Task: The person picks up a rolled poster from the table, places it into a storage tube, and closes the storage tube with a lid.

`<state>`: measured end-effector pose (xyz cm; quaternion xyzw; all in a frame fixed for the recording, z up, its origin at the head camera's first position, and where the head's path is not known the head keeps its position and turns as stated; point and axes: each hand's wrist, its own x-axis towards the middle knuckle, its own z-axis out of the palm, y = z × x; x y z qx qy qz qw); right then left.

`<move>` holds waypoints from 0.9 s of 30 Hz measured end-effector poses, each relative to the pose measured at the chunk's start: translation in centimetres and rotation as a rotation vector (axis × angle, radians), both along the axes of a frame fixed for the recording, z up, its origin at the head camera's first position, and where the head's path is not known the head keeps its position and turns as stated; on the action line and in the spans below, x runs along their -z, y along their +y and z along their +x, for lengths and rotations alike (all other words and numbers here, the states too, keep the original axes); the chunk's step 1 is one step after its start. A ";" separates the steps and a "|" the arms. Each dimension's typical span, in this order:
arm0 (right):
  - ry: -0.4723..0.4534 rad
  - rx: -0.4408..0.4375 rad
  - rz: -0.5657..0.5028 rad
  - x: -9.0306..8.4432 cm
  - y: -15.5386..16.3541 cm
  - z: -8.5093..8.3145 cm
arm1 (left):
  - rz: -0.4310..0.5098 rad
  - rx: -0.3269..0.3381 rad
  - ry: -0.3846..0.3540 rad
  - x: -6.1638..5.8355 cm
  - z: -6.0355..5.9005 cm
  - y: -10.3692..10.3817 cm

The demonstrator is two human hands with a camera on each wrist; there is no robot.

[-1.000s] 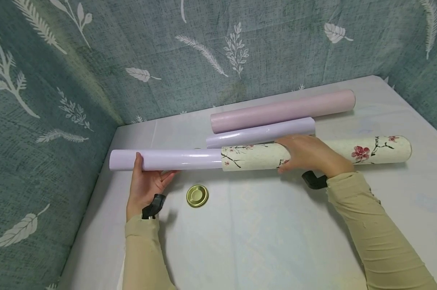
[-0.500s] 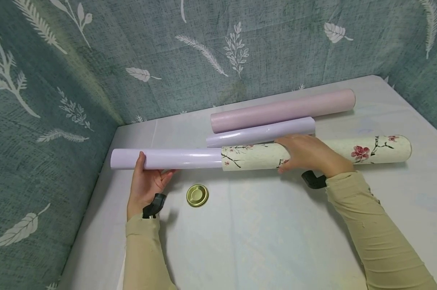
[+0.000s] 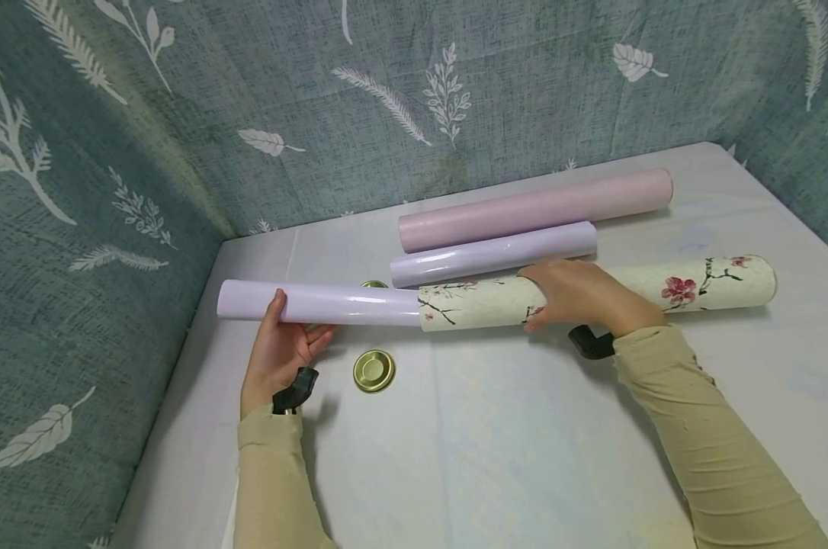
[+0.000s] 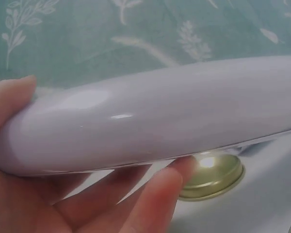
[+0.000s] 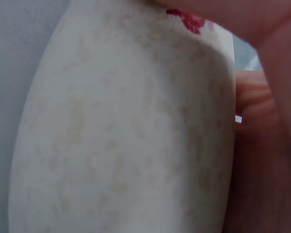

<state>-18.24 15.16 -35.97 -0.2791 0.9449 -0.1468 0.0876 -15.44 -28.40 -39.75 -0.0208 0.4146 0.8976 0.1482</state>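
A glossy lavender roll (image 3: 345, 305) runs sideways in the head view, its right end inside the mouth of a cream cardboard-like tube (image 3: 476, 303) with red blossoms and dark twigs. My left hand (image 3: 280, 354) holds the roll near its left end, thumb across the front and fingers beneath. In the left wrist view the roll (image 4: 150, 116) fills the middle, with a gold lid (image 4: 216, 177) behind the fingertips. My right hand (image 3: 585, 297) grips the cream tube from above around its middle. The tube's pale surface (image 5: 121, 126) takes up most of the right wrist view.
Behind lie a second, shorter lavender roll (image 3: 496, 255) and a pink tube (image 3: 537, 210). One gold lid (image 3: 373, 370) lies in front of the held roll; another gold lid (image 3: 373, 284) peeks out behind it. Patterned green cloth (image 3: 359, 114) walls the back and sides of the white-covered table (image 3: 510, 442).
The lavender roll has shifted slightly right with my left hand, a little further into the cream tube. The tube's left end has dipped a little, uncovering more of the rear gold lid.
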 end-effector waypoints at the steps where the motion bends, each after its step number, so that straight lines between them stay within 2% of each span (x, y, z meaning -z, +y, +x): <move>1: 0.000 -0.003 0.004 0.0 0.0 0.0 | -0.033 -0.013 -0.012 0.0 0.0 0.0; 3: -0.004 -0.005 0.012 0.1 -0.1 0.0 | -0.100 -0.051 -0.038 -0.1 0.1 0.1; 6: -0.007 -0.008 0.022 0.3 -0.2 0.0 | -0.198 -0.141 -0.072 -0.1 0.2 0.2; 8: -0.008 -0.008 0.025 0.3 -0.2 0.1 | -0.223 -0.196 -0.078 -0.1 0.2 0.3; 10: -0.010 -0.005 0.028 0.4 -0.2 0.1 | -0.207 -0.235 -0.072 0.1 0.2 0.2; 14: -0.019 0.005 0.033 0.4 -0.2 0.1 | -0.147 -0.236 -0.050 0.2 0.2 -0.1; 21: -0.028 0.003 0.044 0.3 -0.2 0.2 | -0.124 -0.124 -0.028 0.1 0.6 -0.9; 24: -0.029 0.003 0.049 0.3 -0.2 0.2 | -0.111 -0.132 -0.038 0.1 0.8 -1.1; 27: -0.031 0.007 0.052 0.4 -0.2 0.2 | -0.169 -0.157 -0.043 0.1 0.8 -1.0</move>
